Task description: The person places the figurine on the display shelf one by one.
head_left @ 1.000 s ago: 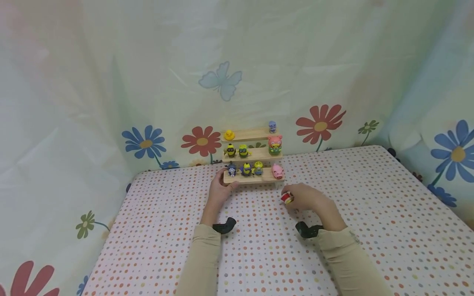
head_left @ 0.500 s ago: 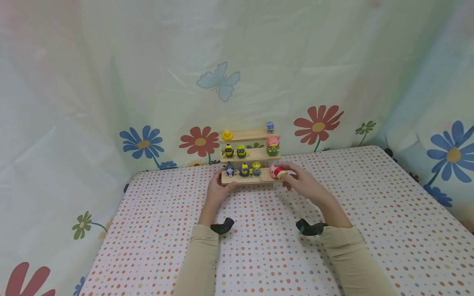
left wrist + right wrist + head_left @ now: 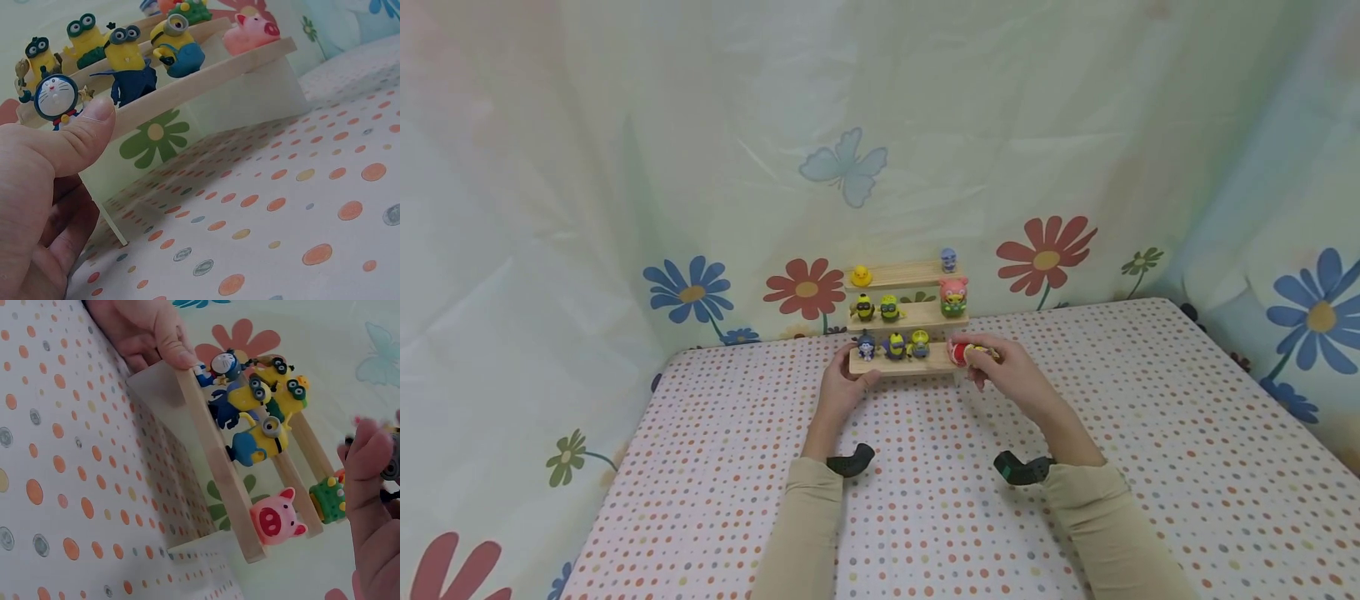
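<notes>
A small three-tier wooden shelf (image 3: 907,363) stands at the back of the dotted table, against the curtain. My left hand (image 3: 850,382) grips the left end of its bottom board, thumb (image 3: 78,131) on top beside a blue cat figure (image 3: 55,98). My right hand (image 3: 981,364) pinches a small red and yellow toy (image 3: 960,352) at the right end of the bottom board, just in front of the pink pig (image 3: 274,519). In the right wrist view my right fingers (image 3: 374,472) are off to the right of the shelf, and the toy there is blurred.
Several minion figures (image 3: 172,44) line the bottom and middle boards. A yellow duck (image 3: 861,276) and a small blue figure (image 3: 948,259) stand on top, with a pink and green figure (image 3: 954,296) on the middle board. The flowered curtain (image 3: 850,167) hangs right behind it.
My right hand lifted the red toy off the tablecloth and carried it up and left to the right end of the bottom board. The left hand kept its hold on the shelf.
</notes>
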Demonstrator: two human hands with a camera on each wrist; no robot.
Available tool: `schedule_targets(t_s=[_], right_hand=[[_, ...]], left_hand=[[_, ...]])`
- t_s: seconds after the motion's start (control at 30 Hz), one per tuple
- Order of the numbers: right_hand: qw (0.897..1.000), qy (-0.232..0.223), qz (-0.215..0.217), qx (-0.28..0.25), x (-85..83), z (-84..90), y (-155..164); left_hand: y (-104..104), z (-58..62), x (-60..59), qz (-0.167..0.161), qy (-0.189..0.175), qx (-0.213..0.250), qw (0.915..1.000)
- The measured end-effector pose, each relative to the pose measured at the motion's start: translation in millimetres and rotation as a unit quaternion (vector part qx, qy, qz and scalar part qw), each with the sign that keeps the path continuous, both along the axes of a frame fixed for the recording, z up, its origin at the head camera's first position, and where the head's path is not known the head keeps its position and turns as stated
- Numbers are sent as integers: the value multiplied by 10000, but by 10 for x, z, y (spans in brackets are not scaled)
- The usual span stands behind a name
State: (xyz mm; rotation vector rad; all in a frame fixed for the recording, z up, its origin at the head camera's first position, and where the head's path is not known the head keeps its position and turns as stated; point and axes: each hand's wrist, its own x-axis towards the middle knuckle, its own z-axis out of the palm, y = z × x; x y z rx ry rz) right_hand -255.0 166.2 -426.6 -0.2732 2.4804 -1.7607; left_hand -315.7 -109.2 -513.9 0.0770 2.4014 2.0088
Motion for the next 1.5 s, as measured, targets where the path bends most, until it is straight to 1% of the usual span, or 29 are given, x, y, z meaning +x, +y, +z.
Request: schedule_targets(t_s=[0.2,0.37,0.43,0.5,0.6,0.67,0.73,0.8,0.87,1.0,1.07,1.1,1.17,1.23,1.3,1.43,1.47,1.5], right_hand=[[9996,35,275,24,9,-11,10],[9992,64,309,225,30,0,-10],[9989,159,233,375,30,9,-42],[9978,339,56,568,31,21,-83],[9914,790,-350,988,25,59,-165],[9814,1155,-635,1394,22,105,-207],[9658,1579,-808,1893,-7,183,-246],[9476,1947,-845,2388,-66,297,-289],[9310,2213,-745,2806,-168,434,-347],[9045,2416,-420,3489,-423,652,-468],[8863,2490,-301,3893,-545,697,-503],[8755,2527,-253,4110,-595,708,-511],[8532,2610,-224,4510,-679,709,-523],[8357,2644,-234,4808,-743,692,-528],[8246,2656,-267,4988,-789,665,-533],[8139,2577,-316,5198,-858,610,-562],[8119,2549,-318,5242,-868,600,-573],[8104,2507,-314,5286,-877,591,-585]], left_hand=[[6,9,3,-56,-102,112,9999],[-2,18,11,-110,-70,116,9998],[-4,19,12,-102,-54,116,9999],[-1,18,14,-78,-48,159,9998],[1,16,12,-36,-21,224,9997],[13,13,11,-59,-2,258,9996],[27,10,5,-93,9,243,9997],[36,13,3,-113,0,242,9996],[35,18,7,-90,12,231,9997],[16,21,12,-65,-31,292,9995],[18,10,5,-117,-71,301,9995],[21,4,3,-159,-84,298,9994],[26,-8,-1,-228,-116,309,9992],[25,1,-2,-261,-175,296,9991],[25,83,53,-270,-162,265,9992],[15,256,146,-245,-199,168,9994],[11,287,169,-245,-191,171,9994],[2,288,165,-249,-222,182,9993]])
